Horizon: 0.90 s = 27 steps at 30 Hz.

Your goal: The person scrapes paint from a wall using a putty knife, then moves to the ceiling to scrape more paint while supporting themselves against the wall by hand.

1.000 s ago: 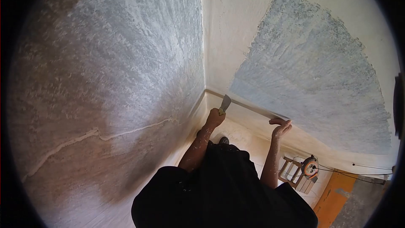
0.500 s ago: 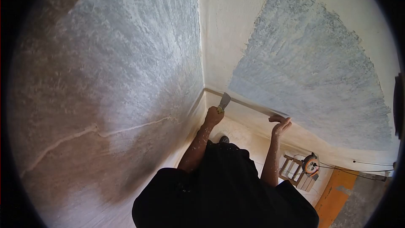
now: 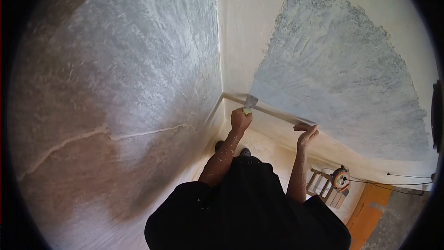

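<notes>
My left hand (image 3: 241, 119) is closed around the handle of a putty knife (image 3: 251, 100), its blade pointing up. The blade overlaps a long, flat grey straightedge (image 3: 277, 114), which runs from near the wall corner down to the right. At the straightedge's right end is my right hand (image 3: 307, 135), thumb to the left and fingers bent up around that end; part of the grip is hidden. Behind it, the right wall (image 3: 240, 41) carries a large patch of blue-grey filler (image 3: 337, 65) with a ragged edge. White specks dot both forearms.
The left wall (image 3: 138, 55) is streaky grey, with a filled crack line (image 3: 143, 133) across it. Below right stand a wooden stool (image 3: 319, 183) and a cable reel (image 3: 341, 179), with cords trailing right. Near them is an orange panel (image 3: 370, 210). My shoes (image 3: 244, 152) show on the floor.
My left hand has moved up and slightly right, bringing the putty knife's blade over the straightedge. My right hand has stayed almost still. A second shoe now shows.
</notes>
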Each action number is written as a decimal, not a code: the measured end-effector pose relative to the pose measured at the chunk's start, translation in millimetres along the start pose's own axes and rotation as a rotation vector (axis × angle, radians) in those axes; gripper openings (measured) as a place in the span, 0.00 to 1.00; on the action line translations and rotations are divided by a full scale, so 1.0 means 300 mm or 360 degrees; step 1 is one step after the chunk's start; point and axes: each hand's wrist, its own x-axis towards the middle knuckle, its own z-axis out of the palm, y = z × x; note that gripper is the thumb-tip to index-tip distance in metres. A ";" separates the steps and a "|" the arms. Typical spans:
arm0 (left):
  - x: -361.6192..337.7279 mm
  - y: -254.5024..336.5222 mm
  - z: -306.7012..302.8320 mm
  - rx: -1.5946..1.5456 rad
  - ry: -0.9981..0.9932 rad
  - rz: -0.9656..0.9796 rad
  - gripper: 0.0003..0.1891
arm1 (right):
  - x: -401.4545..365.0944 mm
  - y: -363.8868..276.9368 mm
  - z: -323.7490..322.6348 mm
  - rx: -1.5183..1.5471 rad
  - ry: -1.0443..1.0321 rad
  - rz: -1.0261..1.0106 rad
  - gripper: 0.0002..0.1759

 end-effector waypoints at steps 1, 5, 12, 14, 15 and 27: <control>-0.016 -0.068 0.032 0.0075 -0.0080 -0.0131 0.12 | 0.032 0.000 0.009 -0.0001 0.0004 -0.0034 0.52; -0.054 -0.127 -0.005 0.0215 -0.0212 -0.0513 0.14 | 0.034 -0.016 -0.001 0.0030 -0.0041 -0.0066 0.50; -0.095 -0.193 0.054 0.0386 -0.0116 -0.0440 0.14 | 0.050 -0.031 0.016 0.0071 -0.0025 -0.0084 0.49; -0.072 -0.190 0.077 0.0389 -0.0061 -0.0392 0.13 | 0.049 -0.029 0.012 0.0060 -0.0031 -0.0136 0.49; -0.086 -0.186 0.080 0.0390 -0.0059 -0.0382 0.13 | 0.039 -0.028 0.001 0.0041 -0.0041 -0.0146 0.49; -0.127 -0.184 0.053 0.0361 -0.0022 -0.0359 0.12 | 0.013 -0.017 -0.007 0.0051 -0.0049 -0.0036 0.49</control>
